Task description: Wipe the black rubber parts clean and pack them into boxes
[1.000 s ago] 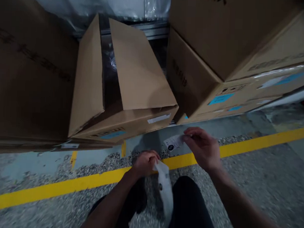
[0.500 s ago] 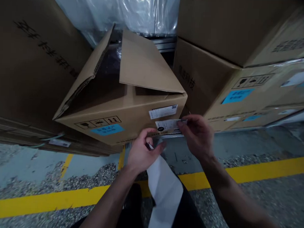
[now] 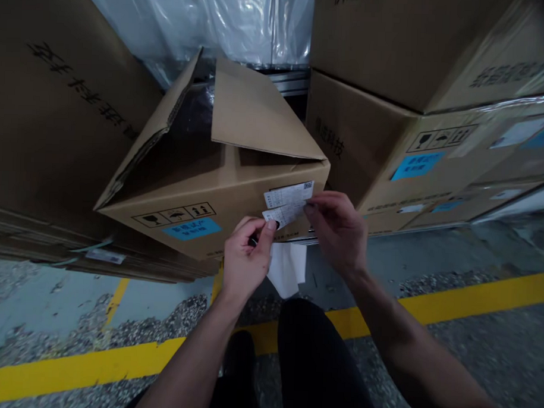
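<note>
Between my two hands is a white printed label (image 3: 290, 213), close in front of the box's front face. My left hand (image 3: 248, 251) pinches its left end between thumb and fingers, next to a small black round mark. The fingertips of my right hand (image 3: 338, 227) grip its right end. Just above, another printed label (image 3: 294, 191) with a square code is stuck on the cardboard box (image 3: 241, 188). That box has its top flaps partly raised. A piece of white paper (image 3: 288, 267) shows below my left hand; whether it is held or loose I cannot tell.
Stacked cartons (image 3: 364, 127) stand on the right, with blue stickers. Flattened cardboard (image 3: 54, 161) leans at the left. Clear plastic wrap (image 3: 242, 24) covers something behind. A yellow line (image 3: 115, 360) crosses the worn floor, near my dark-clad leg (image 3: 320, 354).
Both hands have moved slightly up and left with the label, which now lies just under the upper label. The long white paper strip over my leg has shifted forward and shows much shorter.
</note>
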`<state>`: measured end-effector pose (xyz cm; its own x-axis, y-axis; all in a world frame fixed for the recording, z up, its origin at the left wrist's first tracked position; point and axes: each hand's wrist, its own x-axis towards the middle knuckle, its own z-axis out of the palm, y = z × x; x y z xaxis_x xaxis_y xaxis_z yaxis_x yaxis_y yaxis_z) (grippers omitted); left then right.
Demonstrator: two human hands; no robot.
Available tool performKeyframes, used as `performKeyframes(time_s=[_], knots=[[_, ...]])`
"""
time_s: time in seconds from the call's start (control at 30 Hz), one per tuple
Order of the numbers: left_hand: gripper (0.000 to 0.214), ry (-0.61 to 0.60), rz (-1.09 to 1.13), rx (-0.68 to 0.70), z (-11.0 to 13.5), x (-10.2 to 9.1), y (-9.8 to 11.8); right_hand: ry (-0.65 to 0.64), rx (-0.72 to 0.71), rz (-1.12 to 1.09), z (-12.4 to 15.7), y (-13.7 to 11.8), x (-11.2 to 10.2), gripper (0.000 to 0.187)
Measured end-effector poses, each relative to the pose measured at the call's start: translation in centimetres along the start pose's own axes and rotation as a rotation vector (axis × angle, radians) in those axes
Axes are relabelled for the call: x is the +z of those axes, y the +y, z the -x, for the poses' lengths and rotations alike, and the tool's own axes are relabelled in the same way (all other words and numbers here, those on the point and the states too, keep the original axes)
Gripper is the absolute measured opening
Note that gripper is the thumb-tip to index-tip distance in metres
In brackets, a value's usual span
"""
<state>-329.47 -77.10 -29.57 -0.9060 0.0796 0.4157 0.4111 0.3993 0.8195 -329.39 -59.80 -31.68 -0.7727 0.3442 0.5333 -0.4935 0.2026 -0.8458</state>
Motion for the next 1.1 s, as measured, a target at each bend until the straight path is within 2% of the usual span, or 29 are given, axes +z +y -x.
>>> performKeyframes(time_s=[0.07,0.13,0.27,0.3,0.43,0.73,1.1], knots=[[0.021,-0.01,-0.019,0.006,-0.3,-0.1,0.1,0.046,-0.041,0.057,-0.2,0.3,0.2,0.013],[0.021,-0.01,-0.042,0.021,-0.6,-0.1,0.1,0.048,-0.012,0.061,-0.3,0.7,0.3,0.017],[0.019,0.073,-0.095,0.064,-1.4,0.6,0.1,0.098,0.065,-0.043,-0.7,1.5,0.2,0.043],[0.019,0.089,-0.108,0.07,-1.5,0.8,0.1,0.108,0.066,-0.051,-0.9,1.6,0.1,0.042],[0.02,0.116,-0.151,0.072,-1.8,1.3,0.1,0.095,0.048,0.019,-1.7,1.8,0.0,0.02],[0.021,0.218,-0.215,0.033,-2.0,2.0,0.0,0.088,0.043,-0.027,-2.5,2.2,0.7,0.017],[0.021,0.259,-0.264,0.028,-2.1,2.5,0.0,0.094,0.031,-0.053,-2.4,2.5,0.9,0.014]])
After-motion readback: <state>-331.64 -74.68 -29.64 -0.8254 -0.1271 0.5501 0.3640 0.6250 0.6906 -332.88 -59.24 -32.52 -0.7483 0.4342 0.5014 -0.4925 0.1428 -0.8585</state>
